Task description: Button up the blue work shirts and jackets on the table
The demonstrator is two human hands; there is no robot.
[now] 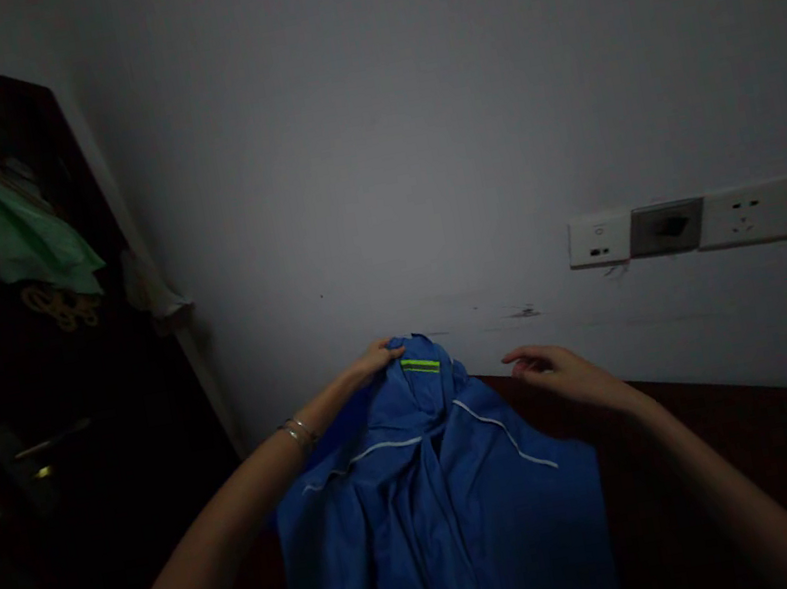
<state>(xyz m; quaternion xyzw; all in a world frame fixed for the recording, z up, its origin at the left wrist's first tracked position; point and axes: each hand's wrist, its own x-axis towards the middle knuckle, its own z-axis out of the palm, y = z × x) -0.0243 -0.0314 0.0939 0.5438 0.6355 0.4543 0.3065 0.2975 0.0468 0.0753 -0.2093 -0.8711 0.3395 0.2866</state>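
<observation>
Head view: blue garment (411, 525) laid on dark table (727, 418), collar (426, 392) toward wall (388, 174).
Left hand (378, 356) grips collar side; right hand (544, 367) free, fingers loosely bent, apart from cloth. Likely light, limp, crease-prone, not fragile; best hold probably collar or white-piped shoulders (498, 432).

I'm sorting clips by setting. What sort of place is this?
Probably a room in a home, though the dim picture can't settle it: a dark door with a green cloth hanging on it, wall sockets, and a blue garment spread out.
</observation>
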